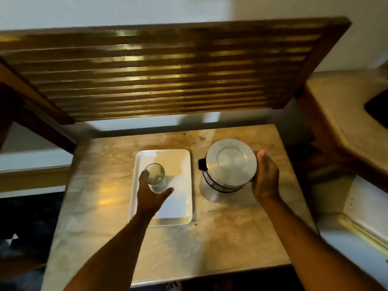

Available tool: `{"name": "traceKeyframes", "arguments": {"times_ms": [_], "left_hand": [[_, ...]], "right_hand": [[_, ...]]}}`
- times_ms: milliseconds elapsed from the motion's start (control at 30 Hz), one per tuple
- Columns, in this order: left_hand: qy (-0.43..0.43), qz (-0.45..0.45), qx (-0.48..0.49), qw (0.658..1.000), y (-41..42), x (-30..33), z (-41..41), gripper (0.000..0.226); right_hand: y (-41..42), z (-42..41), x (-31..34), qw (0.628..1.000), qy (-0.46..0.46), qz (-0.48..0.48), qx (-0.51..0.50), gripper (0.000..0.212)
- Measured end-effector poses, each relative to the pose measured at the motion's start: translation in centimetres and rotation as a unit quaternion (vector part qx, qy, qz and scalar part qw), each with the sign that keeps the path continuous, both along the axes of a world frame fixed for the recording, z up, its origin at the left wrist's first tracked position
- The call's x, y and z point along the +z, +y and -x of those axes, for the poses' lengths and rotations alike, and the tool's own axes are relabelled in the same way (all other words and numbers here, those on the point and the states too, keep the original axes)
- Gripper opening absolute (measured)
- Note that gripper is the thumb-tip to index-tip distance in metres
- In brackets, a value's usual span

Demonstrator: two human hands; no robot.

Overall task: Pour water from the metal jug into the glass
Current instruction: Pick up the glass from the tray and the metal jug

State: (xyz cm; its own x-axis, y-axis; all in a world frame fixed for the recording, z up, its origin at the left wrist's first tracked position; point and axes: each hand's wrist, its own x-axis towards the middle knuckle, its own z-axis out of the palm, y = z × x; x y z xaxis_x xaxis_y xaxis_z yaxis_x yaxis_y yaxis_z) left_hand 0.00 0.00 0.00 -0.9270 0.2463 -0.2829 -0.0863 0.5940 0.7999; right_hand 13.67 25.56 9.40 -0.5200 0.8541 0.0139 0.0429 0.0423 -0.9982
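Note:
A clear glass [155, 173] stands upright on a white rectangular tray [180, 160] in the middle of the counter. My left hand [150, 194] curls around the glass from the near side, fingers on its left and thumb spread to its right; whether it grips the glass I cannot tell. Right of the tray stands the metal jug [228, 164] with its round lid on and a black spout facing left toward the tray. My right hand [265, 177] lies flat and open against the jug's right side, fingers pointing away from me.
The marble counter [231, 234] ends at a front edge near me. A slatted wooden shelf [159, 70] overhangs the back. Another counter [344, 106] with a dark sink corner sits at the right, and a ledge runs along the lower right.

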Motion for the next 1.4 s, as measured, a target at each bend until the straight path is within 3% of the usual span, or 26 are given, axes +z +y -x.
{"name": "traceKeyframes", "arguments": {"times_ms": [100, 233, 433, 700, 867, 1067, 1167, 1300, 1400], "left_hand": [[-0.018, -0.049, 0.049, 0.997, 0.2, -1.4, 0.6, 0.098], [-0.032, -0.065, 0.071, 0.995, 0.7, -3.0, 1.1, 0.083], [-0.035, -0.067, 0.041, 0.996, 1.7, -2.7, 0.3, 0.073], [-0.013, -0.094, 0.038, 0.995, 1.7, 0.2, -1.3, 0.072], [0.018, -0.089, 0.032, 0.995, 0.3, 6.4, -0.9, 0.071], [0.047, -0.098, 0.021, 0.994, -0.6, 17.9, -1.8, 0.067], [0.048, -0.14, 0.019, 0.989, -0.4, 24.6, -2.9, 0.06], [0.069, -0.182, -0.02, 0.981, -0.3, 32.8, -3.8, 0.07], [0.107, -0.209, -0.052, 0.971, 0.1, 39.4, -3.9, 0.059]], "right_hand": [[-0.2, 0.4, -0.9, 1.0, -0.001, -0.019, -0.022, 0.033], [0.3, 0.7, -2.2, 0.999, 0.022, -0.029, -0.036, 0.061], [0.6, 0.9, -1.7, 0.999, 0.039, 0.006, 0.002, 0.033], [0.9, 1.7, -1.4, 0.999, 0.021, 0.033, -0.004, 0.031], [-0.1, 1.3, 1.9, 0.997, 0.009, 0.074, -0.024, 0.036], [-0.5, 0.4, 13.7, 0.99, -0.003, 0.114, -0.081, 0.026], [-0.8, 0.4, 21.9, 0.99, -0.019, 0.125, -0.066, 0.023], [-1.4, 0.2, 32.8, 0.989, -0.002, 0.144, -0.033, 0.024], [-1.9, -0.3, 40.8, 0.986, 0.021, 0.165, -0.006, 0.02]]}}
